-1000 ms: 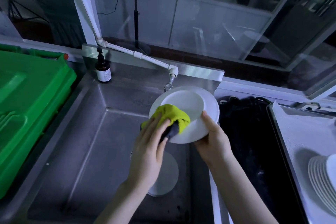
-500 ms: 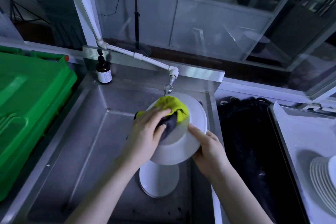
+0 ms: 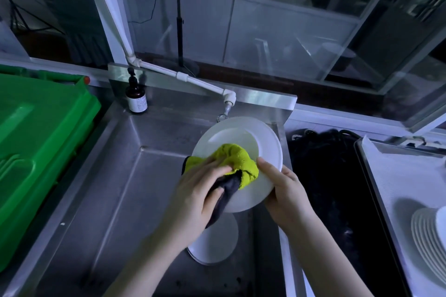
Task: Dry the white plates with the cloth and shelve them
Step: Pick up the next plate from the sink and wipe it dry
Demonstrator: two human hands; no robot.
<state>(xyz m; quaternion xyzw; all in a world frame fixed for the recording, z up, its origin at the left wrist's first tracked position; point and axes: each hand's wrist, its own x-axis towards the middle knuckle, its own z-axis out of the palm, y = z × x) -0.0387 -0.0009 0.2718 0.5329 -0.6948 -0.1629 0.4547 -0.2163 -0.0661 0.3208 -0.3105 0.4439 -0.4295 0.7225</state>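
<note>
Over the steel sink I hold a white plate [image 3: 243,135] tilted with its face toward me. My right hand [image 3: 284,190] grips its lower right rim, thumb on the face. A bunched yellow-green and dark grey cloth [image 3: 237,161] lies against the plate's lower left, and my left hand [image 3: 200,190] holds it there with fingers curled over it. Another white plate [image 3: 217,243] lies flat on the sink floor below, partly hidden by my hands. A stack of white plates [image 3: 429,234] stands on the tray at the right edge.
A white tap [image 3: 228,101] hangs just behind the held plate. A brown pump bottle [image 3: 136,99] stands at the sink's [image 3: 108,200] back left corner. A green crate [image 3: 36,147] fills the left side. A dark basin [image 3: 325,176] and a steel tray [image 3: 398,176] lie to the right.
The plate was turned back-side up half a second ago and now faces me again. The cloth slid from its upper edge down to the lower left of the face.
</note>
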